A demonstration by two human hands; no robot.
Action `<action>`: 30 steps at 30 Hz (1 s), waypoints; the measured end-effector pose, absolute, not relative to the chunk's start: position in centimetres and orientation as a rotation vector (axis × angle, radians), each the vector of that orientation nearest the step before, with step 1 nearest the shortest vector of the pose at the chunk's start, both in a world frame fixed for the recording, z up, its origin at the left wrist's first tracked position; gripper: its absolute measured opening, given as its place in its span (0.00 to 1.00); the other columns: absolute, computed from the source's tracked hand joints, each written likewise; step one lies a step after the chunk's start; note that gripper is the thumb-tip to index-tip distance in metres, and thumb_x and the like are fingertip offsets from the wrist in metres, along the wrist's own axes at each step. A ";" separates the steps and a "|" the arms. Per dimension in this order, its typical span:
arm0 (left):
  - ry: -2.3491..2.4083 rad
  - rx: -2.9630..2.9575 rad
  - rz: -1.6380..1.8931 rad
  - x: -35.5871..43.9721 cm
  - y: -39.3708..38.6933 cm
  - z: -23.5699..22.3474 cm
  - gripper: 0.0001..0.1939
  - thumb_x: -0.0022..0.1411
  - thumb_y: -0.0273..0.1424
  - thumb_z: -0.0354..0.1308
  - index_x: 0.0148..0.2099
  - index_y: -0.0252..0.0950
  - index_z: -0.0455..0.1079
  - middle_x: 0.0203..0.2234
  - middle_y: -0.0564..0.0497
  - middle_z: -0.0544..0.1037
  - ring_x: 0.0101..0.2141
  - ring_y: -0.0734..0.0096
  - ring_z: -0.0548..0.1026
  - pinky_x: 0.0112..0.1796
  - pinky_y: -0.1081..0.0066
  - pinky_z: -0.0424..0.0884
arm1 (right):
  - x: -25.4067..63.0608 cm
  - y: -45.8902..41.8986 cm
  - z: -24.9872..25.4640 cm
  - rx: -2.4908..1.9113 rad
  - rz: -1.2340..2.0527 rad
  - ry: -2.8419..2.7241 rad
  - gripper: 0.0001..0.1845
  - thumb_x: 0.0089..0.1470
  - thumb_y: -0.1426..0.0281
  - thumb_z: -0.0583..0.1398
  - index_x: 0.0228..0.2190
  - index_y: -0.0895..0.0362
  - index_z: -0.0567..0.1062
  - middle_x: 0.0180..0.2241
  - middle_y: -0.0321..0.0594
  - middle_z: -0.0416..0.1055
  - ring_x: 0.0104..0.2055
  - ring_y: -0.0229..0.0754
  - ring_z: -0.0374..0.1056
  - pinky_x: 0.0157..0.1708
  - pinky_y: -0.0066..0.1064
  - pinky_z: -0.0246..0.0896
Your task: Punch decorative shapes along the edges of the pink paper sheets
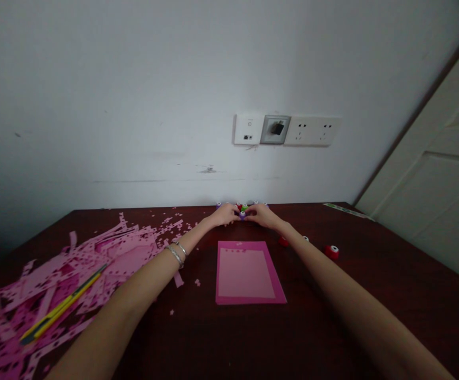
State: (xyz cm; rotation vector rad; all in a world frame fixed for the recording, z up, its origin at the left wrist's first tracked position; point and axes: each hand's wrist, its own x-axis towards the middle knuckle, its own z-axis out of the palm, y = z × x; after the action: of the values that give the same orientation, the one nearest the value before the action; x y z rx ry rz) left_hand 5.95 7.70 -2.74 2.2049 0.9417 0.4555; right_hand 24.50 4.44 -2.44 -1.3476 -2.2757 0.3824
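Note:
Both of my arms reach to the back of the table. My left hand (226, 214), with bracelets (177, 253) on its wrist, has its fingertips at the left side of a small purple craft punch (242, 216). From the right, the fingers of my right hand (262, 216) close on the same punch. Behind it stand a red punch (239, 205), a green punch (244, 208) and several purple ones, partly hidden by my hands. Nearer to me lies a light pink sheet (245, 274) on a larger magenta sheet (279, 287), with small cut-outs along its top.
Pink paper strips full of holes (130, 258) heap up on the left, with a yellow cutter knife (65, 306) on top. Small paper bits are scattered beside them. Red punches (331, 252) stand at the right; a patterned strip (348, 211) lies near the wall (134, 105).

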 end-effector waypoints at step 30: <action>1.066 2.438 0.382 2.6 -1.1 -1.4 0.24 0.47 0.47 0.60 0.40 0.35 0.69 0.25 0.53 0.73 0.25 0.73 0.69 0.25 0.76 0.58 | 24.1 -5.0 -1.8 -1.246 0.621 -2.227 0.15 0.46 0.68 0.61 0.37 0.61 0.74 0.32 0.42 0.72 0.32 0.39 0.67 0.31 0.28 0.61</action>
State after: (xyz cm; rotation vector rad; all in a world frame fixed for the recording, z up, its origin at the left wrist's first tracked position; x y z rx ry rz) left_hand 2.61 -1.06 -1.41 2.4379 1.0663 0.3821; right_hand 24.11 -4.96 -1.79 -1.2464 -2.2272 0.6214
